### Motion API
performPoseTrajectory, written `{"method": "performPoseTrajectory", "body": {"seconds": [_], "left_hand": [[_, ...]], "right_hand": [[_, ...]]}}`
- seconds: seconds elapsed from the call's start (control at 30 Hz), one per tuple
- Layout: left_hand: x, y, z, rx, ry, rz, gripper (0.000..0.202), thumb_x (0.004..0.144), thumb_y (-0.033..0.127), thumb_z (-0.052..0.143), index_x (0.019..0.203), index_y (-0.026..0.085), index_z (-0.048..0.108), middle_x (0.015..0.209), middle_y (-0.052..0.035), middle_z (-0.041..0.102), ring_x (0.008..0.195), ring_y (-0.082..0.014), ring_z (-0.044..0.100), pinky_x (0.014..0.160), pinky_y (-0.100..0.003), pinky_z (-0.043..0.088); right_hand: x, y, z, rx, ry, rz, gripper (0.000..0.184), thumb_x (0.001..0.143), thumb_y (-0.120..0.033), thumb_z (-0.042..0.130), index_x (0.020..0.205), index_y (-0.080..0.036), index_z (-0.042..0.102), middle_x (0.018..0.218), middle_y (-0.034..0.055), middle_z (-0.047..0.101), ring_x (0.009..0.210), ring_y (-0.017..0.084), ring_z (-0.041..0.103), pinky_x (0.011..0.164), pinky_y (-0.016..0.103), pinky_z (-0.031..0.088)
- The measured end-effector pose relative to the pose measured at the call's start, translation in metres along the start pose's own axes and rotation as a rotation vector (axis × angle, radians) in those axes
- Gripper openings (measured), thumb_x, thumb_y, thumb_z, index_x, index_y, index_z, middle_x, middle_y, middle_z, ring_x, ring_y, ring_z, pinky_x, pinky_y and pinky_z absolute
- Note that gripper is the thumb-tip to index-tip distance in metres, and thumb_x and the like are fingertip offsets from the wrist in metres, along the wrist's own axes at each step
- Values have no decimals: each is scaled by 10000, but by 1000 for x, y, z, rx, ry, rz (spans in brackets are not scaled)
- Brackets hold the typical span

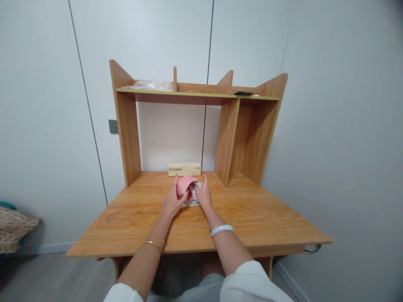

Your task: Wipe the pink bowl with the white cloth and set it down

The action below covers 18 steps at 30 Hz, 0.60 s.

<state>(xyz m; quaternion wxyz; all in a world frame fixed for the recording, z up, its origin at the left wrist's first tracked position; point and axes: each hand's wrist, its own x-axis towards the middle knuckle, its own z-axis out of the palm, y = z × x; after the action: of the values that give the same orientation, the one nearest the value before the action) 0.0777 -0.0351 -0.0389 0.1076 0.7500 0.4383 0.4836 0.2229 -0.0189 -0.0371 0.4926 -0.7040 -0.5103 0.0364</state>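
Both of my hands meet at the middle of a wooden desk (252,218). My left hand (171,203) grips a small pink folded piece (184,185), lifting its edge. My right hand (203,193) presses on a white and grey cloth-like item (192,201) lying flat under the pink piece. I cannot tell exactly what the pink piece is. A long cream box (184,169) with a red stripe lies just behind my hands, against the back panel.
The desk carries a wooden hutch with an upper shelf (195,95). A clear plastic bag (153,85) lies on the shelf at left, a dark flat object (243,93) at right. A wall socket (113,126) sits left of the hutch. A patterned cushion (14,226) is at far left.
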Motion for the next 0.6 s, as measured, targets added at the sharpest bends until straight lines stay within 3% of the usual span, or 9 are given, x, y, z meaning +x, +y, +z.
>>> {"method": "performPoseTrajectory", "body": {"seconds": [0.17, 0.3, 0.43, 0.6], "left_hand": [[1, -4, 3, -38, -19, -67, 901, 743, 526, 531, 1409, 165, 44, 1273, -186, 464, 965, -273, 583, 761, -380, 464], [2, -8, 7, -75, -59, -91, 927, 730, 517, 555, 1400, 152, 28, 1179, -176, 538, 914, -259, 607, 730, -353, 471], [2, -9, 9, -84, -20, -77, 868, 749, 495, 533, 1394, 159, 60, 1229, -174, 498, 975, -252, 581, 758, -358, 472], [1, -7, 6, -49, -14, 38, 827, 727, 451, 568, 1387, 183, 150, 1323, -159, 412, 1147, -273, 472, 874, -379, 432]], "right_hand": [[1, 0, 6, 141, -19, -13, 524, 812, -326, 464, 1303, -203, 331, 1028, 88, 638, 926, 185, 593, 719, 252, 443], [1, 1, 11, 218, -41, -78, 469, 813, -278, 444, 1272, -228, 361, 1117, 67, 604, 971, 151, 576, 776, 250, 440], [-1, 0, 10, 145, -55, -35, 527, 775, -304, 501, 1277, -232, 356, 1014, 57, 641, 892, 169, 601, 736, 261, 445], [-1, -4, 1, -27, -14, 46, 666, 756, -356, 530, 1343, -195, 260, 896, 73, 657, 816, 206, 610, 679, 272, 426]]}}
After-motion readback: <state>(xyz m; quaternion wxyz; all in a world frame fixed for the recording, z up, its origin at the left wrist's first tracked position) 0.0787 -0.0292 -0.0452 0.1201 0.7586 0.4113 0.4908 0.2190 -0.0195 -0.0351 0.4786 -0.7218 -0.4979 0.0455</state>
